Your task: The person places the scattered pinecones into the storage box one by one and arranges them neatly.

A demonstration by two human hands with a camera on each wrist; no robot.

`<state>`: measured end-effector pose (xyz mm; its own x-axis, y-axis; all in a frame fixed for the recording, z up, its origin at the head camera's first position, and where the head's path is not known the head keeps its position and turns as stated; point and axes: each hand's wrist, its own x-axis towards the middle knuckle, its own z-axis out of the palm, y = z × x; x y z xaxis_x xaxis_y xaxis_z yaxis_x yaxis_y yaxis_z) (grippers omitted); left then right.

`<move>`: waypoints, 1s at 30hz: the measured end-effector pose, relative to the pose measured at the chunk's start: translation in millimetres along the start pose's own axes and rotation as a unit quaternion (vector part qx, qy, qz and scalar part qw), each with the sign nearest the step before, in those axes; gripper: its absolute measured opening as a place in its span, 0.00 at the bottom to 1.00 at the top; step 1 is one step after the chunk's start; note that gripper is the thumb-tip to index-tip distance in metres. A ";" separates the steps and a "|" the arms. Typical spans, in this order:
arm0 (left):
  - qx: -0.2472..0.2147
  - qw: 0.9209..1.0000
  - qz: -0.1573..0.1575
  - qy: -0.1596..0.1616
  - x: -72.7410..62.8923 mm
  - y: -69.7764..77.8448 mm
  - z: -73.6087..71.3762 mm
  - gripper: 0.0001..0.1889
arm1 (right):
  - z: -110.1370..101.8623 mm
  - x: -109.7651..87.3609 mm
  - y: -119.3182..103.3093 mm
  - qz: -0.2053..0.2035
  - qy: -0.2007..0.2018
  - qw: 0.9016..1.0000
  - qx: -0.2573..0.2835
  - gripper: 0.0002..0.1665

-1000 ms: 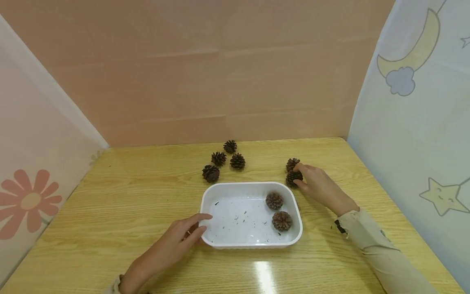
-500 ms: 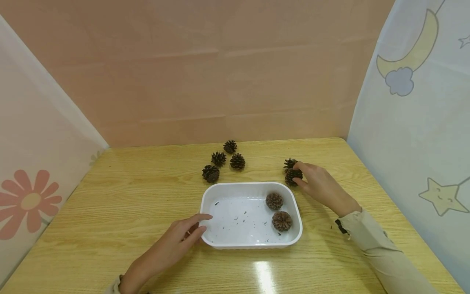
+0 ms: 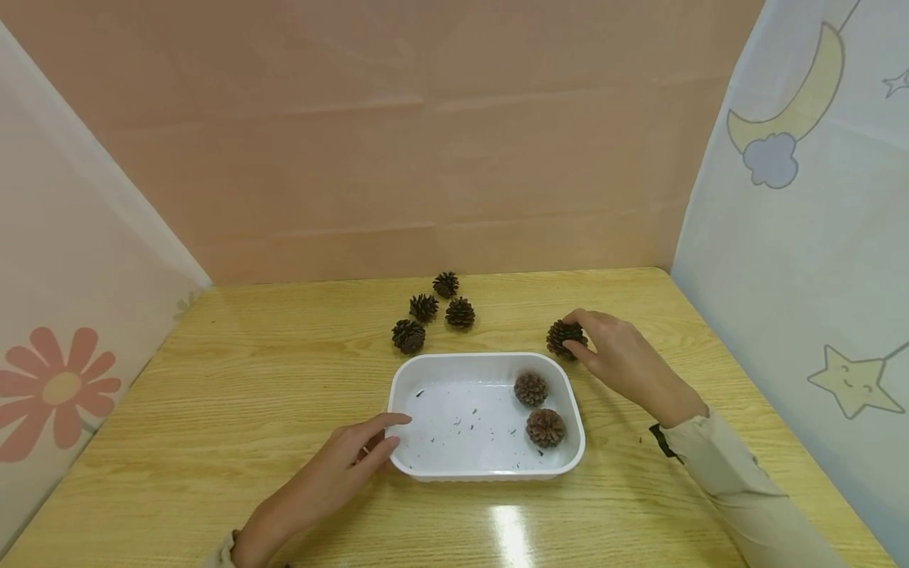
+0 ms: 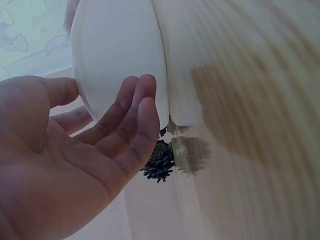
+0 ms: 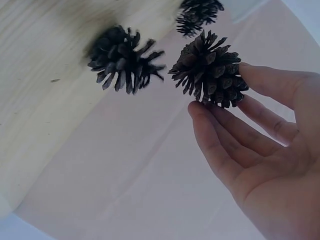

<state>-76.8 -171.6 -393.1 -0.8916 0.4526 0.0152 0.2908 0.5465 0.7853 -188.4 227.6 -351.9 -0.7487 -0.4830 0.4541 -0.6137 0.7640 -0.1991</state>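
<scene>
In the head view my right hand (image 3: 619, 356) pinches a dark pinecone (image 3: 561, 339) just beyond the back right corner of a white tray (image 3: 486, 476). The right wrist view shows this pinecone (image 5: 212, 72) between thumb and fingertips. Close to it is a second pinecone (image 5: 125, 60), hidden behind the held one in the head view. My left hand (image 3: 339, 465) rests at the tray's left rim, index finger over the edge. In the left wrist view its relaxed fingers (image 4: 142, 117) lie along the tray's outer wall. Two brown pinecones (image 3: 530, 389) (image 3: 545, 427) sit in the tray's right side.
Several dark pinecones (image 3: 423, 308) lie in a group on the wooden table (image 3: 270, 371) behind the tray. Small dark flakes are scattered on the tray floor. A peach sheet (image 3: 440, 158) hangs behind the table, with patterned sheets (image 3: 781, 276) at the sides.
My right hand has lifted its pinecone slightly, so it now covers the second pinecone behind it in the head view. The left hand and tray have stayed still.
</scene>
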 end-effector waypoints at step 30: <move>-0.001 1.000 -0.003 0.001 1.2 -0.8 0.9 0.19 | 6.1 -1.6 -56.3 -0.144 0.067 0.987 0.028 0.23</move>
<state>-77.8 -170.9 -394.3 -0.8939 0.4481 0.0109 0.2840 0.5476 0.7871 -154.2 182.7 -346.6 -0.5042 -0.6123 0.6090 -0.8117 0.5768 -0.0922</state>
